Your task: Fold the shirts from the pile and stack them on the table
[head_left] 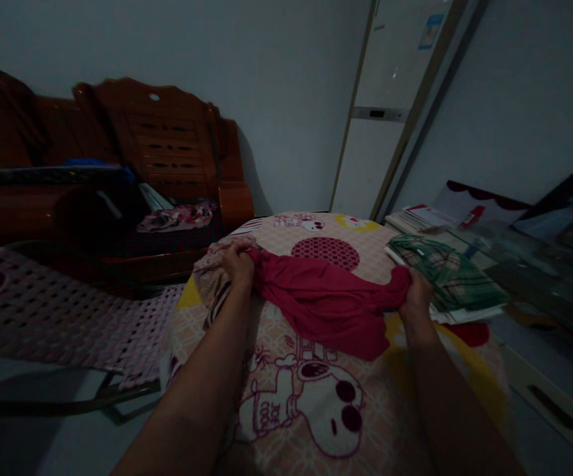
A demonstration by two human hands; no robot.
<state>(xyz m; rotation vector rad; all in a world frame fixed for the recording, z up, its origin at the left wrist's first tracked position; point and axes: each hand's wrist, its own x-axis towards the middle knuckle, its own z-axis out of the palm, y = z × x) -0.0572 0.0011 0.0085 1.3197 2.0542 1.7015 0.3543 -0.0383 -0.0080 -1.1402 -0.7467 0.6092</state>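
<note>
A crumpled dark pink garment (323,297) stretches between my two hands above the patterned tablecloth (271,403); its exact kind cannot be made out. My left hand (239,263) is closed around its left end. At the other end, my right hand (416,294) grips a bunched part of the same cloth. Beside and partly behind my left hand lies a heap of patterned pinkish fabric (211,271). A folded green plaid cloth (447,271) rests just to the right of my right hand, on something white.
A woven pink chair (82,317) stands left of the table. Behind it is a carved wooden sofa (167,132) with fabric on its seat. A tall white cabinet-like appliance (380,99) is by the wall. Papers (427,217) and a glass-topped surface (524,264) are at the right.
</note>
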